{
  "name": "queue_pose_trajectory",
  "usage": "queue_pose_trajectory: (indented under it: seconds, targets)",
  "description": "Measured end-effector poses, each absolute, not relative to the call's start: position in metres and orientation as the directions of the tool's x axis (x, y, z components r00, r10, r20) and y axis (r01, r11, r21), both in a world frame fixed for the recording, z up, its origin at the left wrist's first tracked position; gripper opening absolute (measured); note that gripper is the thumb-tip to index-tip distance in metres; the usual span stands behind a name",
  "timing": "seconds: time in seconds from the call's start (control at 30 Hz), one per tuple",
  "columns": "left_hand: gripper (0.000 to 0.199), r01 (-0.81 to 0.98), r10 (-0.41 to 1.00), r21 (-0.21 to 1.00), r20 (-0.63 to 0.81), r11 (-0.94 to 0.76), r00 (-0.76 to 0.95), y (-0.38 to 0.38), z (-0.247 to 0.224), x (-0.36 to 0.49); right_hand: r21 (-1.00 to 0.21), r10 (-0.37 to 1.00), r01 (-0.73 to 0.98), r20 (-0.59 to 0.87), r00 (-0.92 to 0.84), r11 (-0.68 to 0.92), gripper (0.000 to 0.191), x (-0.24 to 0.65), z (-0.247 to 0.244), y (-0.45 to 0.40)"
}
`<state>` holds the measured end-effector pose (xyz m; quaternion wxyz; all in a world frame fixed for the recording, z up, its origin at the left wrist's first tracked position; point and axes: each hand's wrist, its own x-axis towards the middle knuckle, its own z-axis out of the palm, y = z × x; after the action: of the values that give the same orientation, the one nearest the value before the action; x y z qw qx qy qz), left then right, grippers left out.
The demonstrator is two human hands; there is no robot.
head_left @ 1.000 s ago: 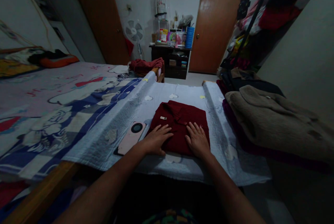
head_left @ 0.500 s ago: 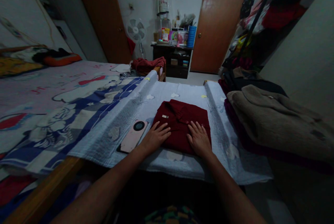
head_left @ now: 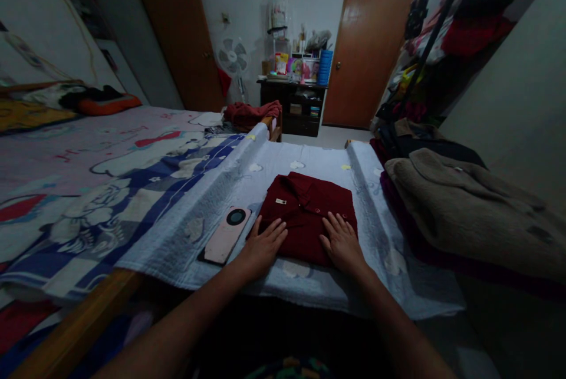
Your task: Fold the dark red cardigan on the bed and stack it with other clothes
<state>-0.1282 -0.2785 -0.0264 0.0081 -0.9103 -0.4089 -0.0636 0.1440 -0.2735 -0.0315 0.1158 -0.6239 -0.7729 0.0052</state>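
A dark red shirt (head_left: 305, 214), folded into a rough square with its collar at the far side, lies on a pale blue cloth (head_left: 283, 158). A small light label and a few buttons show on its front. My left hand (head_left: 265, 246) rests on the shirt's near left corner, fingers stretched out. Flat on the near right part of the shirt lies my right hand (head_left: 342, 243), its fingers a little spread. Neither hand grips anything. Just left of the shirt is a pink phone (head_left: 225, 236) with a round black camera ring facing up.
A folded grey-brown coat (head_left: 464, 208) lies on other clothes at the right. To the left is a bed with a patterned sheet (head_left: 110, 161). Wooden rails edge the cloth-covered surface. A dark cabinet (head_left: 289, 108) and a fan (head_left: 233, 56) stand at the back.
Both hands have slid slightly toward me over the shirt, still flat. The whole view has tilted up a little. The shirt remains folded and the phone lies in the same place.
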Motion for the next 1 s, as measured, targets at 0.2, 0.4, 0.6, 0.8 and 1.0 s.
queue_pose_trajectory:
  seconds: [0.2, 0.4, 0.6, 0.8, 1.0]
  targets:
    - [0.059, 0.685, 0.707, 0.174, 0.165, -0.707, 0.688, -0.289, 0.008, -0.104, -0.247, 0.955, 0.927, 0.166, -0.246, 0.282, 0.038, 0.143, -0.006, -0.251]
    - [0.050, 0.764, 0.762, 0.119, 0.266, -0.634, 0.590, -0.265, -0.011, -0.079, -0.219, 0.938, 0.924, 0.223, -0.266, 0.314, 0.046, 0.136, -0.012, -0.221]
    - [0.056, 0.804, 0.794, 0.096, 0.258, -0.587, 0.550, -0.255, -0.045, -0.083, -0.122, 0.942, 0.941, 0.160, -0.296, 0.317, 0.052, 0.137, -0.030, -0.218]
    - [0.056, 0.782, 0.799, 0.187, 0.247, -0.594, 0.548, -0.258, -0.043, -0.083, -0.106, 0.944, 0.946, 0.162, -0.287, 0.306, 0.054, 0.136, -0.031, -0.220]
    - [0.039, 0.703, 0.801, 0.384, 0.297, -0.598, 0.519, -0.270, -0.038, -0.085, -0.096, 0.946, 0.950, 0.160, -0.281, 0.298, 0.054, 0.136, -0.034, -0.218]
